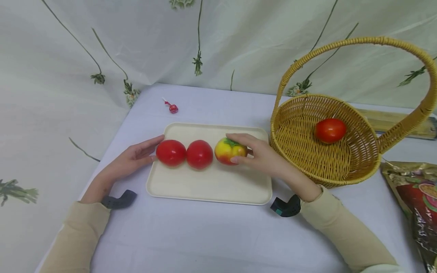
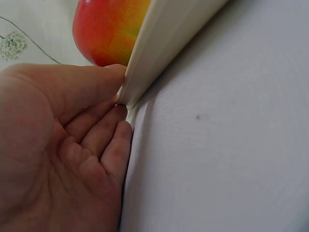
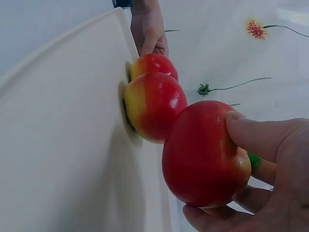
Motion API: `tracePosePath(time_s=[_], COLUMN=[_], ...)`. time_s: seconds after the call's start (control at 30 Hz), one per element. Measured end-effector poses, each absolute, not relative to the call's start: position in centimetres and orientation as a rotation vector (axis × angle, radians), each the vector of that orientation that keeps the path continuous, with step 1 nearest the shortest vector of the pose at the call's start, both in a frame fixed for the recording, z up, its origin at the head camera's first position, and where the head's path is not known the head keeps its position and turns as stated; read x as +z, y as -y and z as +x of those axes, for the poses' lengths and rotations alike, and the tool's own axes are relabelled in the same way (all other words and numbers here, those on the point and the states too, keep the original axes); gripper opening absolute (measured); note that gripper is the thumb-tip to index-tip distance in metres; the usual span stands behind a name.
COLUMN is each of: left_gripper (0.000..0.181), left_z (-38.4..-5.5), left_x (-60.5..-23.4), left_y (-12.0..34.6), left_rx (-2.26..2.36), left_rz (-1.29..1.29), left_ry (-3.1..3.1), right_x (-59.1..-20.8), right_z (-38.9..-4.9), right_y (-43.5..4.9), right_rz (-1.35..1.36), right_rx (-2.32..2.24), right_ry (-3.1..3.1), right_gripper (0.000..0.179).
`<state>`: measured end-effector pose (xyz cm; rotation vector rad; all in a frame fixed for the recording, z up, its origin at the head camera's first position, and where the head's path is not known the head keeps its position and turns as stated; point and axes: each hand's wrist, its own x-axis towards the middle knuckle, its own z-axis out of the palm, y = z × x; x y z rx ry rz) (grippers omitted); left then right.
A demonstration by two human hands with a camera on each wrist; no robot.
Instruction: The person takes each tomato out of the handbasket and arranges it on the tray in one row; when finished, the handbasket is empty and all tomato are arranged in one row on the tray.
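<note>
My right hand (image 1: pixel 261 153) grips a red-and-yellow fruit with a green leafy top (image 1: pixel 225 153), thumb on one side and fingers round the other. The right wrist view shows that fruit's smooth red underside over the cream tray (image 1: pixel 211 189). Two red fruits lie side by side on the tray: a left one (image 1: pixel 170 152) and a middle one (image 1: pixel 199 154). In the wrist views they are partly yellow. My left hand (image 2: pixel 72 145) touches the tray's left edge with thumb and fingertips, close beside the left fruit, its fingers loosely bent.
Right of the tray stands a wicker basket (image 1: pixel 310 165) with a tall arched handle and one red fruit (image 1: pixel 330 131) inside. A shiny snack bag (image 1: pixel 416 204) lies at the far right, a wooden board (image 1: pixel 403 121) behind the basket. Behind the tray is a red lollipop (image 1: pixel 173 109).
</note>
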<state>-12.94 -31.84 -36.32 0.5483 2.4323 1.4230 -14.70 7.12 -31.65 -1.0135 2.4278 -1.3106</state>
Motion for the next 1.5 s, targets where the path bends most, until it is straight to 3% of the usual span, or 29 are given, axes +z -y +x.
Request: tracePosePath(time_s=[0.4,1.2,1.5], left_gripper=[0.057,0.057,0.057], left_z=[-12.8,-12.9,-12.9], left_x=[-36.3,-36.4,-36.4], left_y=[31.9,31.9,31.9], left_rx=[1.419,1.435,1.423], left_rz=[0.529,0.539,0.55], left_ry=[-2.438,-2.426,-2.429], right_x=[-34.1,-33.7,-31.7], right_z=[-14.8,-14.5,-13.8], right_y=[-6.0,-6.1,-6.7], right_rz=[-0.953,-0.96,-1.025], right_rx=[-1.245,-1.255,-1.288], right_ry=[-2.482,-2.481,-2.473], right_gripper=[0.055,0.057,0.058])
